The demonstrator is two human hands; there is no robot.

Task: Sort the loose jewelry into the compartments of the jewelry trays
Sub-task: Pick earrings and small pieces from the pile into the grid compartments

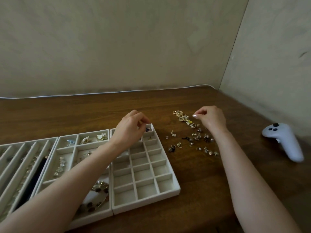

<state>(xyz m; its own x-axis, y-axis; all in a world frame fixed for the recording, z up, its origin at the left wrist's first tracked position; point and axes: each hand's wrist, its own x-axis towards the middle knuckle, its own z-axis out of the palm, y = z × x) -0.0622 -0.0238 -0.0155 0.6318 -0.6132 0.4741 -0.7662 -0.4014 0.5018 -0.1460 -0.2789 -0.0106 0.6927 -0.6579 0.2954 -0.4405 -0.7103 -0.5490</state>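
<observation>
Loose jewelry (pixel 193 137) scattered on table (pixel 193 174) right of gridded tray (pixel 175 190), likely light, hard, snag-prone, best pinched singly by fingertips; right hand (pixel 211 118) pinched above pile, contents indiscernible; left hand (pixel 129 128) pinching small dark piece over far corner compartment.

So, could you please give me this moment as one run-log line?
left hand: at grid tray far corner compartment | right hand: fingers pinched above loose jewelry | most compartments empty

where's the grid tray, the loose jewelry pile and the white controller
grid tray (pixel 175 189), head view, on its near right rim
loose jewelry pile (pixel 193 138), head view, middle of the scattered pieces
white controller (pixel 286 140), head view, on its handle
</observation>
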